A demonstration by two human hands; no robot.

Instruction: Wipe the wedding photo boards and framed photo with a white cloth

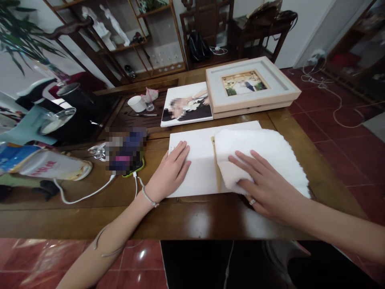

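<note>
My left hand [173, 170] lies flat on the left part of a white panel [198, 148], fingers stretched out. A white fluffy cloth [270, 152] covers the panel's right part and spreads past it onto the table. My right hand [261, 180] presses on the cloth's near left part, fingers bent into the bunched pile, with a ring showing on one digit. Between the hands, a narrow tan strip [217, 168] runs along the cloth's left edge. I cannot make out what it is.
Behind the panel lie a photo panel [189, 105] and a light wooden frame [255, 100] with a picture inside. On the brown table [192, 216] stand a white cup [136, 103], a phone [126, 154] with cables, and a milk-coloured pouch [57, 164] at left.
</note>
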